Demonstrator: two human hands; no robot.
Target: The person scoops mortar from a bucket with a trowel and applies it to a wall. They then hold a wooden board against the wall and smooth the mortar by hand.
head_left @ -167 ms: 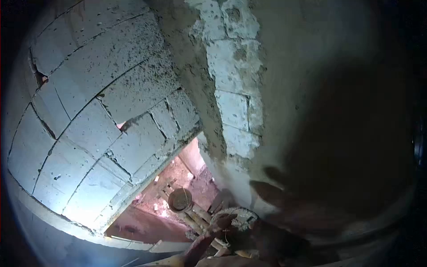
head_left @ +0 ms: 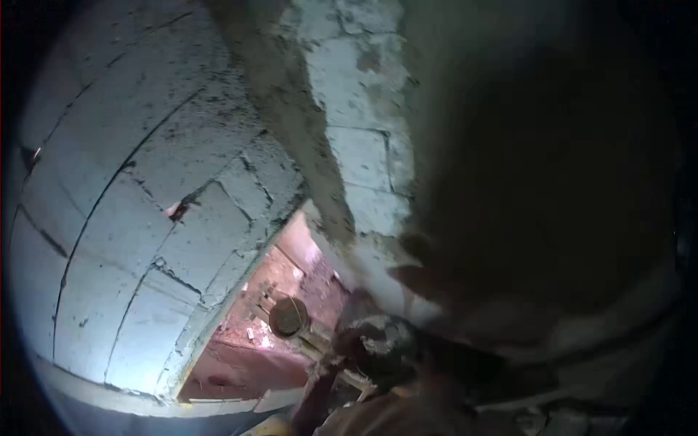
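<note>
At the bottom centre, my left hand is dark and blurred, right at the rim of a round container with pale grey mortar in it. Its forearm rises from the lower edge of the view. A smeared brown shape, apparently my right arm, crosses the foreground below the container; the fingers on that side are lost in shadow and blur. I cannot tell how either hand grips. Beyond the left hand, a round bucket sits over wooden poles.
A grey block wall with open joints fills the left. Beside it run a rough mortar strip and pale blocks. A large shadow covers the plastered wall at right. Rubble-strewn ground shows below the wall's edge.
The view has shifted, so the walls and bucket sit further left and mostly higher. The brown shape in the foreground has risen, and the shadow on the right covers more of the plaster.
</note>
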